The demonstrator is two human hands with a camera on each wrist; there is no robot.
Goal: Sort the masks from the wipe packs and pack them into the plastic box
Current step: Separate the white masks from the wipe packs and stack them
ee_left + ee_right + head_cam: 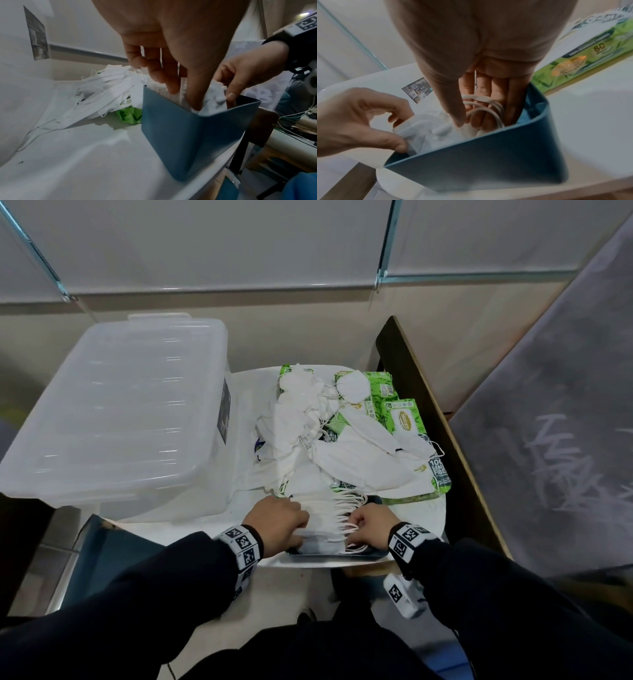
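Inside the blue box (471, 161), at the table's (77, 155) near edge, both hands work one stack of masks (320, 525). Left hand (279, 523): thumb and fingers pinch the stack's left end. Right hand (371, 527): fingers reach down among the ear loops (481, 106), apparently tucking them; whether they clasp any, cannot tell. Likely squaring the stack so it seats flat. Beyond: loose masks (308, 433) over green wipe packs (404, 416); clear lidded bin (113, 412) to the left.

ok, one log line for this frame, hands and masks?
left hand: grips mask stack | right hand: fingers among ear loops | stack: inside blue box | wipe packs: on table
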